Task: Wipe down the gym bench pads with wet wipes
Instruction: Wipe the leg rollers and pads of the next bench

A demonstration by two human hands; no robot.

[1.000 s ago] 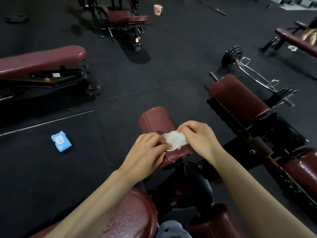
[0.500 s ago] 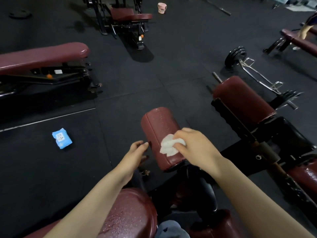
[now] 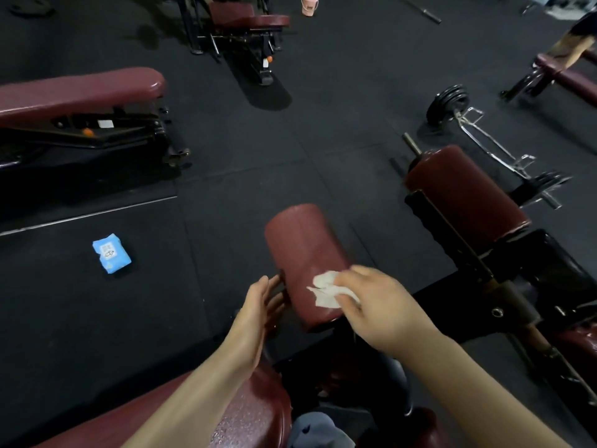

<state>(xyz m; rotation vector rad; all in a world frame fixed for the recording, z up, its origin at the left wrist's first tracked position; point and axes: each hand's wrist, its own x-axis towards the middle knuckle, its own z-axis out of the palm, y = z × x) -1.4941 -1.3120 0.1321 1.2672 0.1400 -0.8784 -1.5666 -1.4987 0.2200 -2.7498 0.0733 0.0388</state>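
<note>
A dark red roller pad (image 3: 302, 250) sticks out in front of me at the centre of the view. My right hand (image 3: 378, 305) pinches a crumpled white wet wipe (image 3: 326, 291) and holds it against the pad's near end. My left hand (image 3: 261, 305) is at the pad's left side with its fingers straight, touching or almost touching the edge. A wet, dark red bench pad (image 3: 255, 412) lies just below my arms. The blue pack of wet wipes (image 3: 110, 253) lies on the black floor to the left.
A second dark red roller pad (image 3: 465, 192) on a black frame stands to the right. A long bench (image 3: 80, 88) is at the left, another bench (image 3: 248, 17) at the back. A loaded bar (image 3: 491, 140) lies far right; a pink bucket (image 3: 308, 4) stands beyond.
One second ago both hands held the wipe together. My left hand has let go and dropped to the pad's left side, while my right hand keeps the wipe on the pad.
</note>
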